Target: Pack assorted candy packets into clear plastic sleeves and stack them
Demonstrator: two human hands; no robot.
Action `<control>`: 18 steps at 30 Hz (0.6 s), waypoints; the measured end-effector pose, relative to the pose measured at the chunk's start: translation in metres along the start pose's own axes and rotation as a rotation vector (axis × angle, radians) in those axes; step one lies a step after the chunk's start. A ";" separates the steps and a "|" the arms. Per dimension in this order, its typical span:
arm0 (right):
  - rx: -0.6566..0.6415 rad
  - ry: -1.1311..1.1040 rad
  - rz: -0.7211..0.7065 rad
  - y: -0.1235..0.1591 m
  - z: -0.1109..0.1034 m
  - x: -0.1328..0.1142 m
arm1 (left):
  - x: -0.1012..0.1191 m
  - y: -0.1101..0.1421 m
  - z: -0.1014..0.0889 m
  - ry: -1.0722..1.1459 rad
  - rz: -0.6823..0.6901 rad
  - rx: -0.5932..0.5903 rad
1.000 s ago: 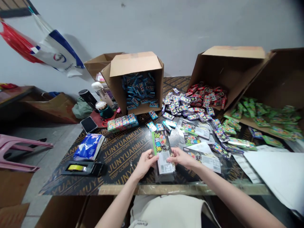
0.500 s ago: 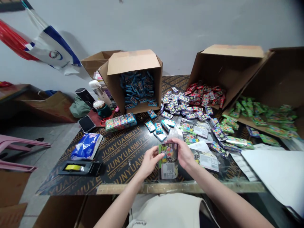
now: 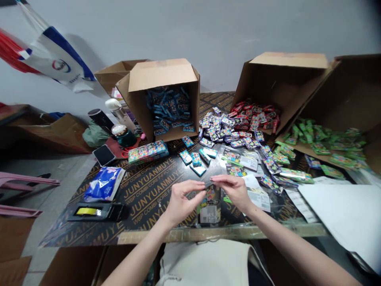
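Plastic pouch (image 3: 210,214) showing between left hand (image 3: 182,200) and right hand (image 3: 238,194)

Both are bending fingers narrowly at its top; whether they are gripping, I cannot tell. It is appearing between blue boxes (image 3: 196,159) and the table's front edge (image 3: 149,236).

The top of the flat clear packet with black-and-green print (image 3: 210,207) is partly hidden by the left hand (image 3: 182,200) and right hand (image 3: 237,193); its fine text cannot be read. The red plastic bag (image 3: 13,53) is cut off by the left edge, the rightmost brown cardboard box (image 3: 354,87) by the right.
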State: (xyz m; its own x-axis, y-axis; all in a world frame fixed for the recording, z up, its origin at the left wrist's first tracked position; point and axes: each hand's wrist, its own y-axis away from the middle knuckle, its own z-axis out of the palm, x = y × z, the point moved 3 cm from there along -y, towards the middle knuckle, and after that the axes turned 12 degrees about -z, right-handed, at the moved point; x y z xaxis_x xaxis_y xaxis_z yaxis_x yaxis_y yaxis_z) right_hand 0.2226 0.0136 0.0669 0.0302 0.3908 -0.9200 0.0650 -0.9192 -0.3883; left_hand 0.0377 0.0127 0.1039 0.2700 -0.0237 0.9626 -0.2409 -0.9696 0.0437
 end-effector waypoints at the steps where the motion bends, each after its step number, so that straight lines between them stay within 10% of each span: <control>1: -0.053 0.031 -0.050 0.002 -0.002 -0.002 | 0.003 0.003 0.000 -0.069 0.049 0.009; 13: -0.179 0.104 0.137 -0.011 0.003 -0.023 | 0.000 -0.025 -0.009 -0.045 -0.140 -0.129; 18: -0.239 0.356 0.074 0.002 0.001 -0.029 | 0.012 0.001 0.000 -0.218 0.073 -0.092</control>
State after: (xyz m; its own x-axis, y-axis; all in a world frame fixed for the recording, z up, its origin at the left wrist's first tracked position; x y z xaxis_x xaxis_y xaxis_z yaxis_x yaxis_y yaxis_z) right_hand 0.2212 -0.0002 0.0930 0.3833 0.3547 -0.8528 0.2775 -0.9249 -0.2599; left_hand 0.0404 0.0119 0.1153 0.4416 -0.1543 0.8839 -0.3484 -0.9373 0.0104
